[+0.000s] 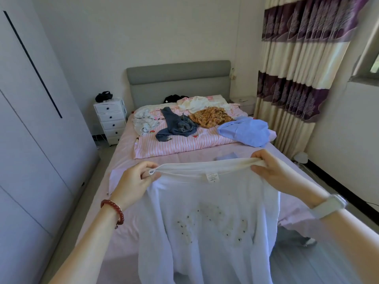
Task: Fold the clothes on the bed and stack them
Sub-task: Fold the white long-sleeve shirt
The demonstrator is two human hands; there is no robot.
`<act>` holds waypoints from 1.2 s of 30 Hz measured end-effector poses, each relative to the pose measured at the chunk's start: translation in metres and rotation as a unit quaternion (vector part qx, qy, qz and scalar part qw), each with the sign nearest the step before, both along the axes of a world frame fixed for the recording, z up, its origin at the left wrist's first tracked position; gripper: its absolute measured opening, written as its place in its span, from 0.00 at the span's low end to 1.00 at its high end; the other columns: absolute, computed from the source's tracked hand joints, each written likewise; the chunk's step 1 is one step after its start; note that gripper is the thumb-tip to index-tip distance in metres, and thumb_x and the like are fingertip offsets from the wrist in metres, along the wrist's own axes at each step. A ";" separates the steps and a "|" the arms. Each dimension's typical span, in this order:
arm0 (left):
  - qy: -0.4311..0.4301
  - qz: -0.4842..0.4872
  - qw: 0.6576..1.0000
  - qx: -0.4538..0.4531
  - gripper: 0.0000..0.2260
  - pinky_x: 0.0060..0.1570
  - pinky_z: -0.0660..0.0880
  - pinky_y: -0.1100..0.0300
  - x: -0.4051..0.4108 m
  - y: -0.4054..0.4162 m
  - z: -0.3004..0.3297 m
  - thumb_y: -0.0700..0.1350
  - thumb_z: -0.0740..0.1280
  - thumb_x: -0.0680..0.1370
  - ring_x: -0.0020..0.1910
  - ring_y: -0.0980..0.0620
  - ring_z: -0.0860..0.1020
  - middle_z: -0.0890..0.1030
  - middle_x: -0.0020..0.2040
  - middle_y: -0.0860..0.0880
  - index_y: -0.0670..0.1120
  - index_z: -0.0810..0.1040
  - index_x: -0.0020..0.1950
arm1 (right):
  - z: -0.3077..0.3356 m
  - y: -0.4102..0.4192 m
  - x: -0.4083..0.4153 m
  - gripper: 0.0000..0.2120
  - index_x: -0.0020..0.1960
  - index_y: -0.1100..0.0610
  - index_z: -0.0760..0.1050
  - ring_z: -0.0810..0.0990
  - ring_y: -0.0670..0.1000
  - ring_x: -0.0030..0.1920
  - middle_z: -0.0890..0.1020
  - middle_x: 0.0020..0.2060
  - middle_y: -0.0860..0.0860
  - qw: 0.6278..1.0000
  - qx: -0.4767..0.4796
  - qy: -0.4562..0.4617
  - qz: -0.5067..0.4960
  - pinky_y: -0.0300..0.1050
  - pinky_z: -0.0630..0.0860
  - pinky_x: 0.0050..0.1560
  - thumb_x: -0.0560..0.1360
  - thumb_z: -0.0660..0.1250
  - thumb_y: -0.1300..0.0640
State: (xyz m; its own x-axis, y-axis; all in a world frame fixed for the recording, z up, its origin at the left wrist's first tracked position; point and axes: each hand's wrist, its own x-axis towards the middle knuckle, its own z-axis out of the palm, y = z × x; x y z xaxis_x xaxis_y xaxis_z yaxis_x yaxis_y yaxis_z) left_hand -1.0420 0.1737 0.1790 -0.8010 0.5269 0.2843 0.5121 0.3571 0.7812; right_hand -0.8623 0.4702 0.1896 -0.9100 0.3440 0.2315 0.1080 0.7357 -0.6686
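White top: a thin, soft white top [207, 222] hangs spread flat in the air over the foot of the bed, its neckline stretched into a straight band between both hands; a small sewn label sits at the middle of the neck, and a faint beaded or dotted pattern shows through the cloth lower down.
Left hand: the left hand [136, 179] pinches the left end of the neckline, fingers curled round the hem; a red beaded bracelet [113, 210] circles the wrist.
Right hand: the right hand [272, 171] grips the right end of the neckline, fingers folded over bunched fabric; a white watch [330, 204] with a smooth band is on the wrist.
Bed: the bed [123, 160] has a smooth pale pink sheet and a padded grey headboard [178, 78].
Quilt: a pink striped quilt [180, 144] lies across the upper half.
Unfolded clothes: on the quilt lie crumpled jeans [177, 127], an orange checked garment [211, 116], a light blue shirt [246, 131], a white printed piece [144, 120] and cream cloth [196, 103].
Surroundings: a white drawer unit [111, 119] with dark round knobs stands left of the bed; pleated cream and purple curtains [297, 64] hang on the right.
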 end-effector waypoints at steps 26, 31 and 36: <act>0.156 0.129 0.977 0.066 0.22 0.31 0.64 0.62 -0.105 0.015 -0.027 0.53 0.62 0.74 0.32 0.39 0.70 0.72 0.31 0.34 0.33 0.75 0.38 | -0.036 0.004 -0.107 0.03 0.47 0.58 0.75 0.73 0.46 0.35 0.77 0.33 0.45 0.971 -0.033 0.197 -0.133 0.33 0.69 0.37 0.74 0.68 0.62; 0.196 0.135 0.970 0.049 0.18 0.31 0.65 0.61 -0.246 0.068 -0.032 0.52 0.63 0.74 0.28 0.50 0.67 0.69 0.26 0.44 0.37 0.74 0.35 | -0.043 0.053 -0.250 0.07 0.49 0.60 0.75 0.76 0.59 0.36 0.79 0.33 0.53 0.970 0.037 0.179 -0.158 0.53 0.72 0.37 0.75 0.67 0.57; 0.160 0.152 0.974 -0.053 0.16 0.31 0.65 0.56 -0.425 0.140 -0.087 0.50 0.66 0.77 0.31 0.46 0.71 0.68 0.26 0.52 0.49 0.66 0.32 | -0.086 0.121 -0.433 0.11 0.50 0.57 0.76 0.78 0.62 0.38 0.80 0.34 0.55 0.970 0.103 0.095 -0.201 0.47 0.66 0.33 0.75 0.66 0.50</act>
State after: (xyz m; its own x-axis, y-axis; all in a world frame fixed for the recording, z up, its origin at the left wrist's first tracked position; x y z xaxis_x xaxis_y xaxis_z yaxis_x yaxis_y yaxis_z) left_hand -1.4673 0.3135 0.0920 -0.8033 0.3200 0.5023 0.5822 0.5997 0.5490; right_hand -1.2954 0.5912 0.1036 -0.6466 0.5902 0.4833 0.3027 0.7801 -0.5476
